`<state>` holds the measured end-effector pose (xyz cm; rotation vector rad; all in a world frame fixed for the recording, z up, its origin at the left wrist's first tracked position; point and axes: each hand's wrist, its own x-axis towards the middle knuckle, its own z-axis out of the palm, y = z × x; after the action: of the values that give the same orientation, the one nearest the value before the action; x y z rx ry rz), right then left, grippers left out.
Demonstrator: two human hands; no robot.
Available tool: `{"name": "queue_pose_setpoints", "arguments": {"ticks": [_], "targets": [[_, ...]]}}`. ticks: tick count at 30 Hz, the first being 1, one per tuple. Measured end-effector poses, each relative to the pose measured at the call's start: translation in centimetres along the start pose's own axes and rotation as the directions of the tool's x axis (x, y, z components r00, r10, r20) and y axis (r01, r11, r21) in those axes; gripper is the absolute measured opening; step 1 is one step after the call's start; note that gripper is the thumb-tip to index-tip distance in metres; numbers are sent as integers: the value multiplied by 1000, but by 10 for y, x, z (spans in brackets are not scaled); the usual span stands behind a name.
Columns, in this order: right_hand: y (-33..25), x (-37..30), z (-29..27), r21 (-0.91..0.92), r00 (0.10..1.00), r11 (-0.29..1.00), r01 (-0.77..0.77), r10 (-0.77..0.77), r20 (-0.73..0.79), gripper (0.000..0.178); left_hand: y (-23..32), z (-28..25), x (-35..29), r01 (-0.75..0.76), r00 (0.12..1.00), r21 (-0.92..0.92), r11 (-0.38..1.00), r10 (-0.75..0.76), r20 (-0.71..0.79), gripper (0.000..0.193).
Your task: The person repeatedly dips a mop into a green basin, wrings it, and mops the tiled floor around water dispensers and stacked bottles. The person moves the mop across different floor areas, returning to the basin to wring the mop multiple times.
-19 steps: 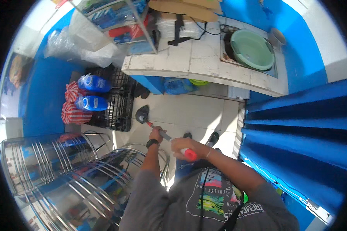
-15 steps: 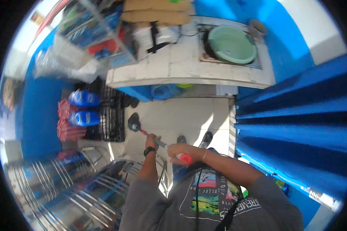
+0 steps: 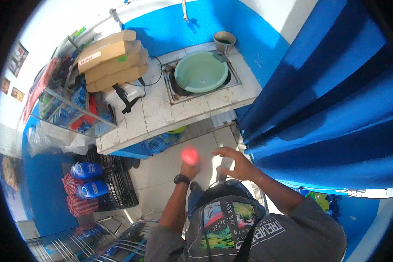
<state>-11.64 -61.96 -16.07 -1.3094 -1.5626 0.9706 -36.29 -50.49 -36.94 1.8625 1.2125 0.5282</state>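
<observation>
Green basin [image 3: 201, 72] over sink [image 3: 236, 79], blue curtain [image 3: 332, 91]

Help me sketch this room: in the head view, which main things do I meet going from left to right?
Red-and-white striped bundles, black crate, left hand's grip on the red-ended handle, right hand's open grip, blue curtain.

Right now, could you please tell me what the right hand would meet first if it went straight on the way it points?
Going left, the right hand would probably first meet the red handle end held in the left hand, though depth is unclear in this view.
</observation>
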Motion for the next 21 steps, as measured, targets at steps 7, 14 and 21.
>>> {"name": "queue_pose_setpoints", "arguments": {"ticks": [7,14,21], "targets": [[131,-29,-26,-225,934,908,-354,354,-41,61,227,-71,71,-97,995,-370,924,84,-53,52],[89,65,-61,-115,938,958,-263,226,-264,43,405,-161,123,-449,873,-560,696,475,-111,52],[-142,153,-192,10,923,999,46,-38,-382,39,285,-104,163,-402,872,-269,875,456,179,97]]}}
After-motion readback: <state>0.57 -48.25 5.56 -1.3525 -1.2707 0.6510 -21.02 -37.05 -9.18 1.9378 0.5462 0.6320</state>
